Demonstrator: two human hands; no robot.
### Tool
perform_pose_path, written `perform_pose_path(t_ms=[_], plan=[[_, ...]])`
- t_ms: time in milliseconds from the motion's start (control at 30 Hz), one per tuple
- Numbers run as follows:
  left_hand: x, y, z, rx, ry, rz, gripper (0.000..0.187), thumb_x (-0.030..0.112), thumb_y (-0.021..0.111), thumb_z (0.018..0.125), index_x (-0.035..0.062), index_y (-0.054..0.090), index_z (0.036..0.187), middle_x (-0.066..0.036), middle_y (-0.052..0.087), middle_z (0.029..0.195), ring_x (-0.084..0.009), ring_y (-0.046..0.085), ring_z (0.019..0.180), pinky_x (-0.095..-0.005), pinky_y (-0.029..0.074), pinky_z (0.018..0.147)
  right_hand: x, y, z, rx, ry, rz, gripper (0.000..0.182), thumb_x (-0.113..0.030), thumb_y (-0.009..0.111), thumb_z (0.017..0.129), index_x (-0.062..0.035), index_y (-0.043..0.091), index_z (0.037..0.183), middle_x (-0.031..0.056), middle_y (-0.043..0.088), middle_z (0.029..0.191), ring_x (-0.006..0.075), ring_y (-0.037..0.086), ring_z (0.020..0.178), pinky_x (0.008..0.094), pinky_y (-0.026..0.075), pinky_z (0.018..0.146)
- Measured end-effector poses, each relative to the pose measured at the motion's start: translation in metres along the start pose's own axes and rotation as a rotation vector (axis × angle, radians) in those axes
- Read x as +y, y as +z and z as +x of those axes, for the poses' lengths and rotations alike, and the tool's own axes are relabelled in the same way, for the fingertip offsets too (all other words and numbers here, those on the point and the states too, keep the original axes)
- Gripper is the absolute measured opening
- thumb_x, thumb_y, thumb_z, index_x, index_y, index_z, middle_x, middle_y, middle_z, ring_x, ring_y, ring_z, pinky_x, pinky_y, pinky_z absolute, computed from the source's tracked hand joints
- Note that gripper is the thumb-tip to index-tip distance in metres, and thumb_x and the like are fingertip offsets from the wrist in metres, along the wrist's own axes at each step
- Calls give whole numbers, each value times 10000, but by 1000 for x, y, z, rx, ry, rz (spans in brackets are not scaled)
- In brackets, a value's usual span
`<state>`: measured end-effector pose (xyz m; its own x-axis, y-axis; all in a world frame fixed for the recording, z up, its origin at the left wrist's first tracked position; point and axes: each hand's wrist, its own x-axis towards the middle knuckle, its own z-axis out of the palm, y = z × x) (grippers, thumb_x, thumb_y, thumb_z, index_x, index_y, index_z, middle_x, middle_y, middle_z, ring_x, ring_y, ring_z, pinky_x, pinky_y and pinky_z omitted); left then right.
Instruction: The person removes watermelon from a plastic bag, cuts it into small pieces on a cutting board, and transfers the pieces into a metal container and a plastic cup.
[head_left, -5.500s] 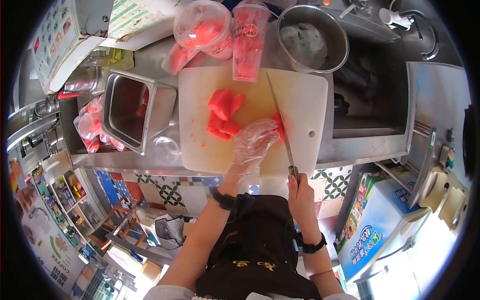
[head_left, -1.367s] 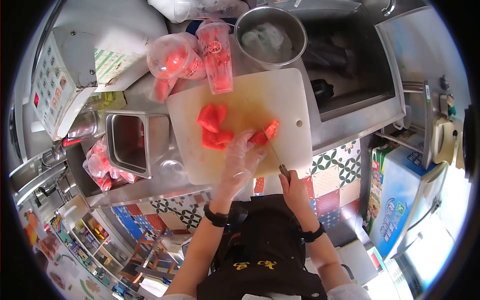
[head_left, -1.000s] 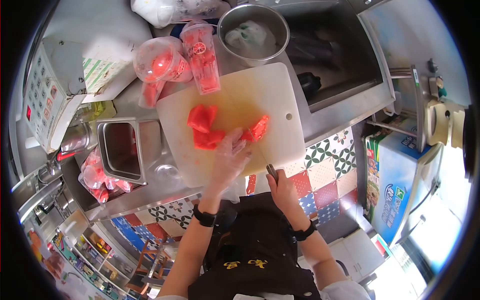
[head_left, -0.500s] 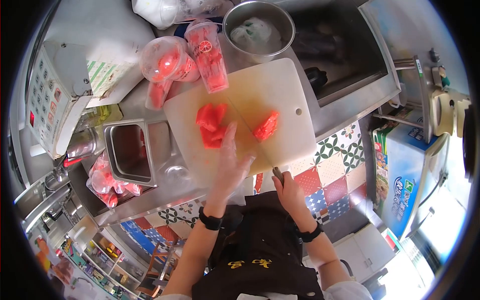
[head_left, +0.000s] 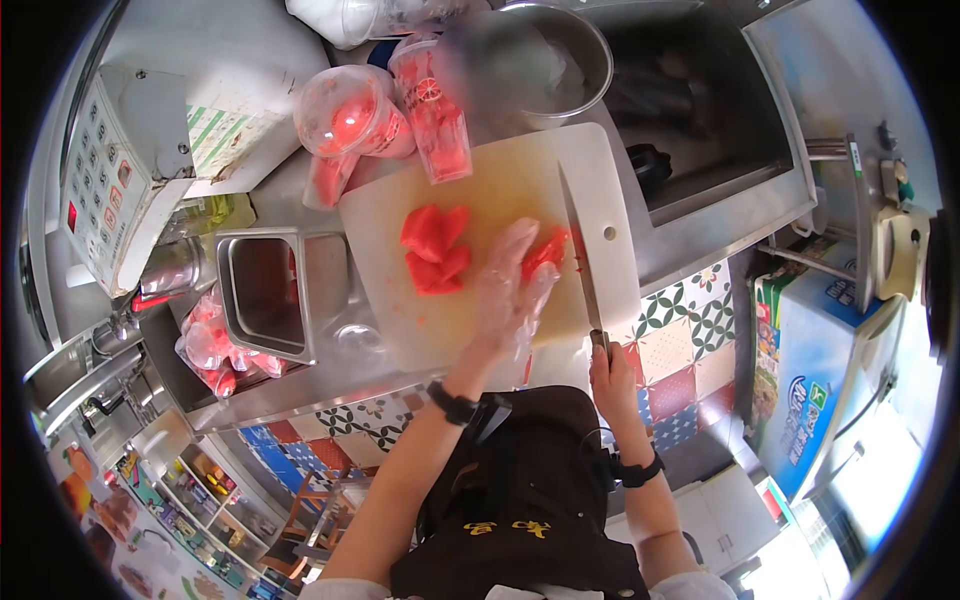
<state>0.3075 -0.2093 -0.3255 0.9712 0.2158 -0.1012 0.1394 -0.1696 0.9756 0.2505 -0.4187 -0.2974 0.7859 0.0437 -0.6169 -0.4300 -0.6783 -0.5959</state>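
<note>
My left hand (head_left: 508, 290), in a clear plastic glove, has its thumb and fingers closed about a small red piece of fruit, which looks like watermelon (head_left: 546, 252), on the white cutting board (head_left: 375, 315). In my right hand (head_left: 612, 378) is a knife (head_left: 582, 245), gripped by its handle. Its long blade lies along the board's right part, to the right of the small piece. Several larger red chunks (head_left: 435, 250) sit together on the board, left of my left hand.
Behind the board stand plastic cups of red fruit (head_left: 355, 125) and a metal pot (head_left: 600, 60), partly blurred. Left are a steel container (head_left: 230, 300) and bagged red fruit (head_left: 212, 350). A sink (head_left: 700, 150) lies at the right, a keypad machine (head_left: 110, 180) at far left.
My left hand has moved right, from beside the larger chunks to the small piece. The knife has swung right, away from the middle of the board, with my right hand still holding it.
</note>
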Motion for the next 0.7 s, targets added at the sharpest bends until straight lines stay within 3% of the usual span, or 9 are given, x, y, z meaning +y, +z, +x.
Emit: perform_pose_path(t_ms=[100,133,233,367,400,500,533,633,700], plan=[[19,18,26,50,246,464,442,114,609,910,61,499,1335,-166,525,1338,-333,535,1199,-407,502,899,7,-2,12,-44,46,46,346,-304,463,1000,21,499,890,192,563,624,383,578,573,446,432,540],[18,25,27,104,263,477,420,109,601,913,58,516,1321,-168,545,1308,-349,545,1173,-406,500,895,7,-3,13,-120,108,179,343,-309,463,1001,20,522,922,141,552,590,275,569,503,391,428,497],[15,40,30,223,259,480,378,96,580,922,52,549,1296,-168,581,1258,-373,568,1126,-394,490,907,-4,5,15,-264,212,321,309,-293,465,1000,3,547,968,109,540,571,208,546,470,348,423,473],[6,46,26,280,97,367,386,90,541,950,41,524,1333,-148,560,1317,-317,562,1178,-354,443,992,-5,24,18,-286,73,289,300,-272,565,936,19,533,997,192,596,650,308,610,551,400,460,533],[2,46,24,292,59,337,390,89,527,961,36,511,1347,-141,553,1334,-297,556,1198,-343,428,1014,-11,24,19,-264,12,218,311,-260,591,908,29,510,990,257,601,702,425,619,648,454,464,584],[-4,43,20,416,69,131,367,85,477,993,34,505,1356,-121,522,1381,-217,516,1243,-315,388,1052,-32,20,13,-256,-82,153,278,-227,577,908,25,484,979,287,589,718,488,593,719,486,454,614],[-4,42,19,456,37,46,368,89,464,1001,33,494,1364,-116,511,1390,-204,504,1250,-315,384,1055,-36,17,12,-295,-115,124,275,-203,554,905,34,443,991,303,586,711,503,587,720,517,458,618],[-1,37,16,535,-32,-154,380,105,427,1021,37,450,1395,-101,477,1415,-171,477,1263,-313,378,1063,-35,17,8,-334,-140,16,213,-166,546,902,23,470,965,262,580,695,472,591,707,480,457,599],[7,34,12,547,-52,-214,403,125,408,1031,49,407,1427,-89,453,1429,-160,470,1260,-307,380,1064,-46,8,0,-404,-147,31,258,-165,549,897,36,445,1022,279,582,704,479,595,713,507,462,615]])
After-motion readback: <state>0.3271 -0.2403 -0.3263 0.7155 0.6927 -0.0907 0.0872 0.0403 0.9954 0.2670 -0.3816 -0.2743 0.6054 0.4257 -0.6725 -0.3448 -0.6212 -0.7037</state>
